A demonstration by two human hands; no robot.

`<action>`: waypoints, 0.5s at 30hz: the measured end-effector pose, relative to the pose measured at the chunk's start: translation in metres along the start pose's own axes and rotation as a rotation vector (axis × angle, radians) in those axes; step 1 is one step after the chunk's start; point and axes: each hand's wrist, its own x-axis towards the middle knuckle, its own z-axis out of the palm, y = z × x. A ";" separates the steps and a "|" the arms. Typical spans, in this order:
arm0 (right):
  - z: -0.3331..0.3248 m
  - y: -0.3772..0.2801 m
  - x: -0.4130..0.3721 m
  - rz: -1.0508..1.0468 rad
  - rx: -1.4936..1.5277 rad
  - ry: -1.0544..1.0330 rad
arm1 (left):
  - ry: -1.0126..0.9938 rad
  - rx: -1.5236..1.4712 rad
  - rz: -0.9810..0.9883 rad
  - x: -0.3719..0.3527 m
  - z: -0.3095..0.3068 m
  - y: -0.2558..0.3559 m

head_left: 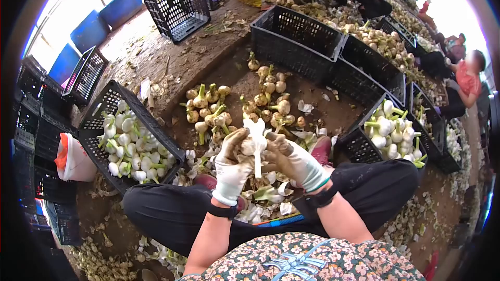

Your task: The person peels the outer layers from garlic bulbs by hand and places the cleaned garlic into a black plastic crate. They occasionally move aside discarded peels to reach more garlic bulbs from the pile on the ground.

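Note:
Both my hands wear white gloves with soiled brown fingers and meet in front of my crossed legs. Between them is a garlic bulb point(247, 147), its white stem pointing down toward me and loose pale skin standing up. My left hand point(232, 158) is closed around the bulb's left side. From the right, the bent fingers of my right hand point(291, 160) press on the bulb and its skin. Unpeeled brownish garlic bulbs point(211, 106) lie in a loose pile on the ground just beyond. Shed garlic skins point(268, 193) are scattered below my hands.
A black crate of white garlic point(174, 151) tilts at my left; another garlic-filled crate point(359, 148) stands at my right. Ahead, black crates point(291, 47) form a row. A white bucket point(78, 164) sits far left. Several people work at the upper right, one in a pink shirt point(467, 80).

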 end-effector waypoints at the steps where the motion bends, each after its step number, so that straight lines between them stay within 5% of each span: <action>1: 0.010 0.004 0.002 -0.062 0.059 -0.121 | -0.020 0.304 0.159 0.004 0.002 -0.003; 3: 0.013 0.010 0.010 -0.213 0.076 0.016 | -0.003 0.750 0.300 0.007 0.011 0.016; 5: 0.015 0.006 0.005 -0.229 0.107 0.048 | 0.028 0.630 0.173 0.005 0.012 0.024; 15: 0.017 0.012 0.005 -0.239 0.087 0.354 | -0.078 0.939 0.387 0.014 0.019 0.039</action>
